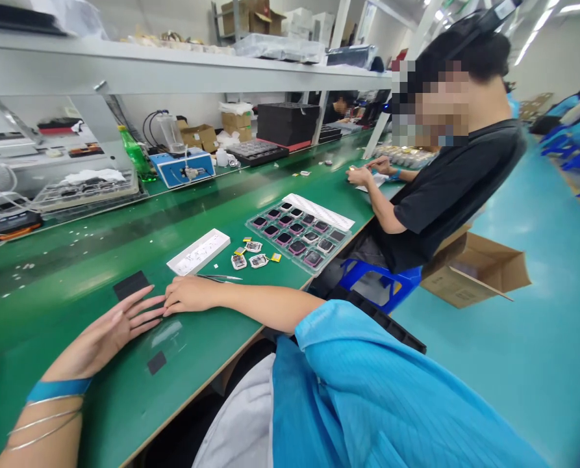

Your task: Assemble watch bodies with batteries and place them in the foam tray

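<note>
My left hand point(109, 330) lies over the green table with its fingers stretched out and slightly spread. Its fingertips meet the bent fingers of my right hand point(189, 294), which are drawn together; whatever lies between them is too small to make out. Behind my left fingers is a dark square pad point(130, 285). Nearer to me lie a clear film point(169, 333) and a small dark square point(156, 363). Tweezers point(221, 278) rest just beyond my right wrist. A white open box point(199, 253) with tiny pieces inside stands behind that hand.
Several small white-framed electronic parts point(259, 260) with yellow tabs lie right of the box. Beyond is a clear tray point(314, 268) of dark, rounded-square pieces. A blue device point(182, 168) stands at the back. A co-worker point(458, 169) sits at right, near a cardboard box point(465, 286).
</note>
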The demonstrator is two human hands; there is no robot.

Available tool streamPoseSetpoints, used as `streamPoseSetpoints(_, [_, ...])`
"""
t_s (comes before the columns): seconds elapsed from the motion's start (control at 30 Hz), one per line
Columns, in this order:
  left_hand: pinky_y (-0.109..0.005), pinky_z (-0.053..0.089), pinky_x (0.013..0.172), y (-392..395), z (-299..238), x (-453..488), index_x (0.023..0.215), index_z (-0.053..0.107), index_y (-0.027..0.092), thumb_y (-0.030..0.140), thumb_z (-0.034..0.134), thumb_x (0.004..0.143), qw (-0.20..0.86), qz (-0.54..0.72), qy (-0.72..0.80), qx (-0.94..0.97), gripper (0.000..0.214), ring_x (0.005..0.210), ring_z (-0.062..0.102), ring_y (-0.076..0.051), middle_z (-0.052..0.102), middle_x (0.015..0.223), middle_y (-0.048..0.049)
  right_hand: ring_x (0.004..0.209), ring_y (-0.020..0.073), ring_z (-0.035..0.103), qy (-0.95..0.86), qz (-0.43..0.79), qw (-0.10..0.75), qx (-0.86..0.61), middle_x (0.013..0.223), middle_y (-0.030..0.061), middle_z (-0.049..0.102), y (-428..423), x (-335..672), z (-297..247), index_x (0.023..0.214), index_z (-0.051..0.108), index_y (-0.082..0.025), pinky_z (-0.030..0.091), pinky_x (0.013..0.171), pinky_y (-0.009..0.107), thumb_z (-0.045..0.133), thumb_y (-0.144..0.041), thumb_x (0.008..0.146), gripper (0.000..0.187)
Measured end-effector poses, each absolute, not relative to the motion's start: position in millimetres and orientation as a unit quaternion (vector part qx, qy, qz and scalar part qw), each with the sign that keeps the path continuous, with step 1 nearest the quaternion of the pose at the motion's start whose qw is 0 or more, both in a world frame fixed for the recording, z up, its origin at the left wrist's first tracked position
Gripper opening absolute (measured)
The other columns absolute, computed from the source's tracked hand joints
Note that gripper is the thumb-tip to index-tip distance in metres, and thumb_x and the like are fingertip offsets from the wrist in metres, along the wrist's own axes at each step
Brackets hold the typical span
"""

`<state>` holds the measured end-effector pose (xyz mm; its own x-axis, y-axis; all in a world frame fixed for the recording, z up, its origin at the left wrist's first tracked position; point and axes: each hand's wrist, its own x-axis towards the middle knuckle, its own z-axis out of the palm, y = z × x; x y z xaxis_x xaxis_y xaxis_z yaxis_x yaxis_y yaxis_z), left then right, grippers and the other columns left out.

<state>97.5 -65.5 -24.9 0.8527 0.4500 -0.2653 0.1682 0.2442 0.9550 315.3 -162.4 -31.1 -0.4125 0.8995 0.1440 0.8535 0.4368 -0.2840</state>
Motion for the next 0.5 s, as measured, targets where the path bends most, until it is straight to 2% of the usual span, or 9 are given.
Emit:
streamPoseSetpoints(0.13, [-0.061, 0.040, 0.120, -58, -32, 100, 0.139, 0.065, 0.031, 0.062, 0.073, 0.080, 0.742, 0.101, 0.261, 0.609, 0.067, 0.130, 0.062, -0.039, 0.065, 0.143, -0.0109, 0.107, 0.0216, 0.061, -0.831, 0.077, 0.143, -0.532, 0.120, 0.0117, 0.072, -161, 314, -37, 0.114, 0.079, -0.016, 0.045, 0.101, 0.033, 0.059, -0.030, 0.102, 0.027])
streamPoseSetpoints(0.37, [-0.054, 0.052, 0.112, -60, -33, 104, 0.128, 0.073, 0.031, 0.059, 0.080, 0.076, 0.747, 0.121, 0.259, 0.600, 0.059, 0.120, 0.070, -0.033, 0.073, 0.131, -0.0111, 0.103, 0.0233, 0.059, -0.826, 0.093, 0.177, -0.527, 0.112, 0.0122, 0.073, -162, 314, -43, 0.107, 0.080, -0.013, 0.045, 0.099, 0.037, 0.061, -0.031, 0.101, 0.026])
streamPoseSetpoints(0.5, [-0.050, 0.055, 0.109, -62, -33, 104, 0.128, 0.073, 0.030, 0.057, 0.082, 0.075, 0.752, 0.122, 0.256, 0.596, 0.060, 0.119, 0.070, -0.031, 0.073, 0.130, -0.0119, 0.103, 0.0233, 0.059, -0.823, 0.101, 0.207, -0.519, 0.108, 0.0124, 0.074, -160, 314, -48, 0.105, 0.079, -0.013, 0.044, 0.100, 0.038, 0.067, -0.028, 0.098, 0.021])
